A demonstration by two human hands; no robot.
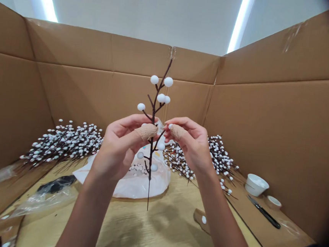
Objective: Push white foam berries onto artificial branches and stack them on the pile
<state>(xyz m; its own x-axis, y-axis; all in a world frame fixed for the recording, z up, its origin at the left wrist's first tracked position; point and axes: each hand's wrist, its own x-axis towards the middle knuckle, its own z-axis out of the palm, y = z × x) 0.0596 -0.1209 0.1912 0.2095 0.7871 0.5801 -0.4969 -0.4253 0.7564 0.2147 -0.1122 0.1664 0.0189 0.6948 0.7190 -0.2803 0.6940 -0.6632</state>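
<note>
Upright in front of me stands an artificial berry branch, dark brown with white foam balls on several twigs and a thin bare stem at the bottom. My left hand pinches it around mid-height, the thumb wrapped in beige tape. Just right of the branch, my right hand pinches a small white ball between its taped thumb and fingertips, close to the end of a bare twig. Below and behind the hands lies a white plastic bag with many loose white balls in it.
Piles of berry branches lie at the left and right. A white cup, a small dish and a black-handled knife sit at the right. Cardboard walls surround the table. Clear plastic lies at left.
</note>
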